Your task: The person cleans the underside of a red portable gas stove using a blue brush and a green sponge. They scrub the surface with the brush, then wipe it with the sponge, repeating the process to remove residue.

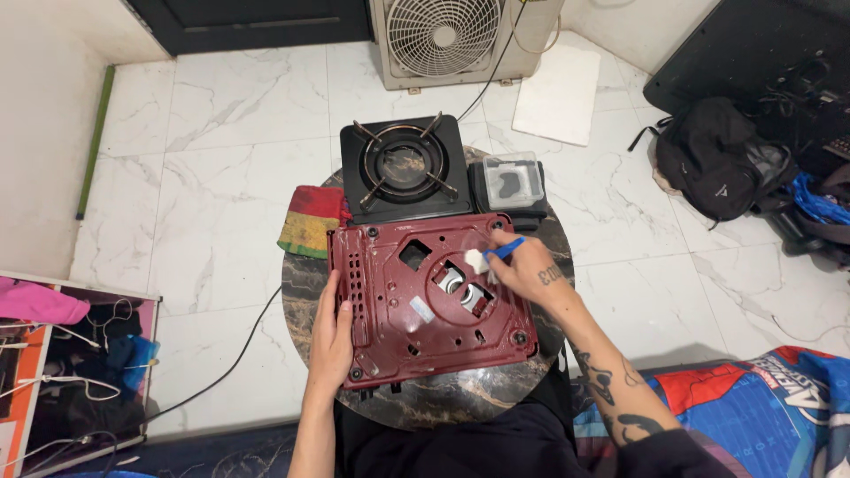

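Red metal base plate (434,296) lies flat on the round dark marble tabletop (443,403), right between your hands. Your left hand (332,341) rests open along its left edge, fingers flat against the rim, clamped on nothing. Your right hand (529,270) is closed on a blue-handled tool (506,251) at the plate's upper right; I cannot tell whether it is a brush. The tool's tip meets a small white wad (476,261) lying on the plate, just left of your right hand. Beyond your left hand, a folded red and yellow cloth (310,221) hangs over the tabletop's edge. Past both hands sits a black single-burner stove top (403,168), with a clear plastic box (513,181) just beside it, beyond your right hand. Farther still, a white fan unit (447,40) stands on the marble floor (230,133).
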